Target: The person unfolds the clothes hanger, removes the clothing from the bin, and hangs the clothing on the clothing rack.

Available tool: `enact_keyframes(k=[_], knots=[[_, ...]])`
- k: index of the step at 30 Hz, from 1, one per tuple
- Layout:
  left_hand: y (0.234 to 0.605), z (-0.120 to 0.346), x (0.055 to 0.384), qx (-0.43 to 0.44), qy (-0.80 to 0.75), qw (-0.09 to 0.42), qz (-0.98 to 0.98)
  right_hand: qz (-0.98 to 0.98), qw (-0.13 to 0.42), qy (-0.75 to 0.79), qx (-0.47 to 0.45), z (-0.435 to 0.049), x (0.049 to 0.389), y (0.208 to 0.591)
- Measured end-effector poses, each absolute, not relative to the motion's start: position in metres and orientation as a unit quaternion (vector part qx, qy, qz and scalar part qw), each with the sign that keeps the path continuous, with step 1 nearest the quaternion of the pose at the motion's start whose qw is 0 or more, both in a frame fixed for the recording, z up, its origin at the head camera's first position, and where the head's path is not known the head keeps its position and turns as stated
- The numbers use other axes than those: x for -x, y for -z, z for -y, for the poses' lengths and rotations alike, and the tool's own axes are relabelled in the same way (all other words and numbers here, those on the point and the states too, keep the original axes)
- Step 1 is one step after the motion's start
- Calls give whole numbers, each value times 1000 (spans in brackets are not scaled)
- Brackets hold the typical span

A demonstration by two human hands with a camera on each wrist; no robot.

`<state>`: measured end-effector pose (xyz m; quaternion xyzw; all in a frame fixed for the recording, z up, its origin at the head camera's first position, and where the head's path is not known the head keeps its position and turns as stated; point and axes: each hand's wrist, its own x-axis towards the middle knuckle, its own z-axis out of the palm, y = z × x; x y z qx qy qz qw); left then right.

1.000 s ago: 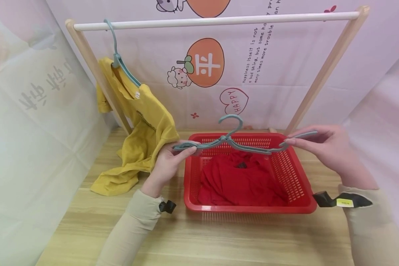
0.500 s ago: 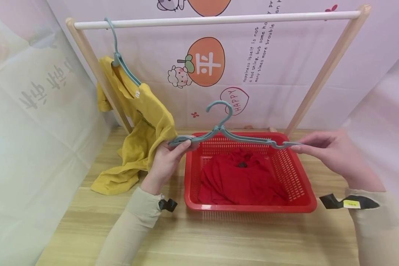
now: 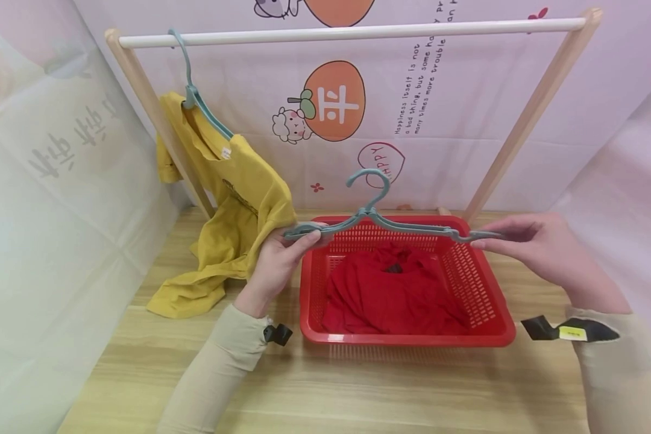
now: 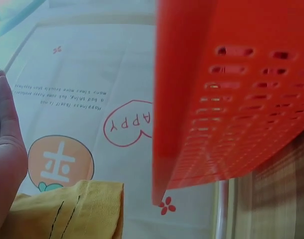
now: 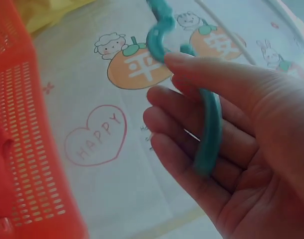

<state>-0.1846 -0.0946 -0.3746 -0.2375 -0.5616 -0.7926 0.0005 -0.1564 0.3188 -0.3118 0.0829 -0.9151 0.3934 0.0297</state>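
Observation:
A blue-green clothes hanger [image 3: 412, 227] is held level above the red basket, its hook [image 3: 377, 175] pointing up. My left hand [image 3: 279, 259] pinches its left end between thumb and fingers, close beside the yellow shirt [image 3: 260, 187]. At the other end my right hand [image 3: 537, 244] pinches the tip of the hanger's arm; in the right wrist view that arm [image 5: 209, 129] runs across the fingers. Below lies a crumpled red garment [image 3: 380, 295] in the basket [image 3: 412, 339].
A rack with a white rail [image 3: 358, 33] and wooden posts [image 3: 526, 126] stands behind. The yellow shirt hangs at its left on another blue-green hanger [image 3: 208, 114], its lower part lying on the wooden table [image 3: 358, 392]. Printed cloth [image 3: 249, 84] covers the back.
The hanger has straightened to a more level pose, its hook rising. My right hand has shifted outward and slightly down along its arm. My left hand stays nearly in place.

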Motion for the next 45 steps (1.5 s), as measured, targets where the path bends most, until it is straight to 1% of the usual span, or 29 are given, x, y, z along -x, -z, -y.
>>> enact_keyframes(k=[4,8,11,18,22,27,31,34,37,42,45], knots=[[375,89,184,240,774,3,585,918,20,-386,-94,-309,154,302],[375,82,183,239,765,-10,598,927,19,-358,-110,-301,152,296],[374,78,182,230,761,-17,607,929,28,-343,-134,-299,151,297],[363,80,180,200,736,0,646,923,55,-348,-152,-302,151,303],[355,85,180,228,696,8,681,922,59,-343,-170,-306,150,304],[342,91,182,276,572,34,772,912,61,-357,-193,-309,148,303],[338,94,185,303,530,55,790,906,61,-370,-195,-310,146,301],[339,94,187,309,557,67,768,908,61,-370,-188,-311,145,300],[341,95,188,299,619,79,722,909,60,-375,-174,-314,145,303],[343,100,188,240,705,126,656,901,75,-404,-139,-327,144,310],[344,103,189,205,717,132,654,898,90,-414,-122,-335,143,310]])
